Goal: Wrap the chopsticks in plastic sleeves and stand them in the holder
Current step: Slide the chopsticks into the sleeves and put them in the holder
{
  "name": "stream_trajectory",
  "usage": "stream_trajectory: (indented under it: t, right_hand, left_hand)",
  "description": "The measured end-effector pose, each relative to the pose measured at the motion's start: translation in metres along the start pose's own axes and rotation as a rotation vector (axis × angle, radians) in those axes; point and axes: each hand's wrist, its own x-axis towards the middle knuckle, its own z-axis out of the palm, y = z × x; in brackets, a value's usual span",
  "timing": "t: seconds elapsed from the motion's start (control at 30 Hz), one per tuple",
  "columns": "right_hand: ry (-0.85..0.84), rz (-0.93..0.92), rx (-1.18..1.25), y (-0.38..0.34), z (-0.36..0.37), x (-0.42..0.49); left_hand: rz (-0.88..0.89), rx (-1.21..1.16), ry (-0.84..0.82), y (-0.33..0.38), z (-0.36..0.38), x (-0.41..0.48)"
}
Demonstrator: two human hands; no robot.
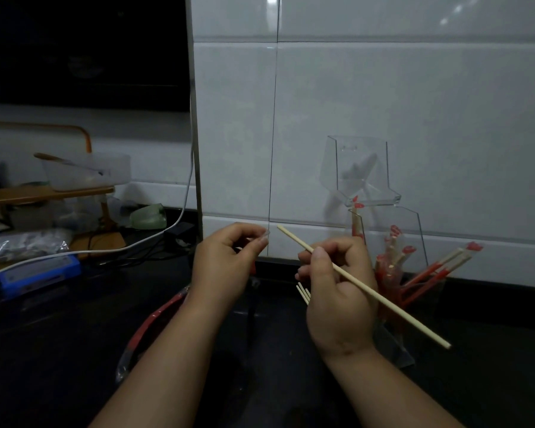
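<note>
A white tiled wall (399, 88) is rising behind a dark tabletop (53, 350), and a clear holder (360, 163) is standing against that wall. Wrapped chopsticks (436, 268) in red-printed sleeves are leaning inside the lower part of the holder, their tops fanning out to its right and left sides.

Just in front and to the left of the holder, the right-hand grip (337, 301) is curling round a single bare chopstick (399, 313), with the thumb pressing on its shaft. The stick is slanting across the front of the holder, one end pointing up and away to the holder's left, the other end sticking out low in front of it. Further left of the holder, the left-hand grip (226, 264) is pinching narrowly on the end of a clear plastic sleeve (265, 234), which is sitting close to the raised tip of the chopstick but not touching it. How far the sleeve is running below the fingers cannot be told.

More bare chopsticks (303, 293) are poking out from beneath the right-hand grip. A bundle of red sleeves (155, 319) is lying on the tabletop well to the left of the holder, partly under the left forearm. Much further left, a white cable (179, 217) is trailing past a blue box (40, 273).
</note>
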Motion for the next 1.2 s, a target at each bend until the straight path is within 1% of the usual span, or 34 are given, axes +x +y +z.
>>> stream_trajectory:
  t: [0.07,0.33,0.47,0.53,0.7,0.8,0.83,0.9,1.0,1.07,1.13,1.2]
  right_hand:
    - [-0.004,-0.019,-0.004,0.001,-0.001,0.000]
    - [-0.051,0.041,-0.036,0.002,0.002,-0.001]
    - [-0.062,0.072,-0.056,0.002,0.002,0.000]
    - [-0.070,0.077,-0.079,0.002,0.002,0.001]
    - [-0.105,0.052,-0.132,0.007,0.003,0.002]
    - [-0.115,0.090,-0.088,0.008,0.004,0.003]
    - [-0.118,0.108,-0.040,0.006,0.004,0.002]
    - [-0.066,0.087,0.041,0.001,0.003,0.000]
    - [0.019,-0.050,0.070,-0.003,-0.002,-0.002]
    - [0.051,-0.092,0.060,-0.004,-0.004,-0.002]
    - [0.050,-0.084,0.055,-0.003,-0.004,-0.002]
    - [0.013,-0.052,0.042,-0.002,-0.004,-0.001]
  left_hand:
    - [0.004,0.008,0.010,-0.001,0.000,0.000]
    - [0.018,0.059,-0.030,-0.007,0.000,0.001]
    - [0.054,0.102,-0.039,-0.009,-0.001,0.002]
    - [0.108,0.159,-0.056,-0.010,0.000,0.001]
    - [0.404,0.419,-0.076,-0.017,0.001,0.003]
    - [0.466,0.465,-0.092,-0.017,0.003,0.002]
    - [0.467,0.469,-0.078,-0.017,0.003,0.002]
    - [0.445,0.477,-0.029,-0.018,0.002,0.004]
    - [0.349,0.467,0.027,-0.021,-0.002,0.006]
    - [0.312,0.474,0.049,-0.021,-0.002,0.006]
    - [0.317,0.488,0.053,-0.021,-0.001,0.006]
    - [0.339,0.482,0.053,-0.021,-0.002,0.006]
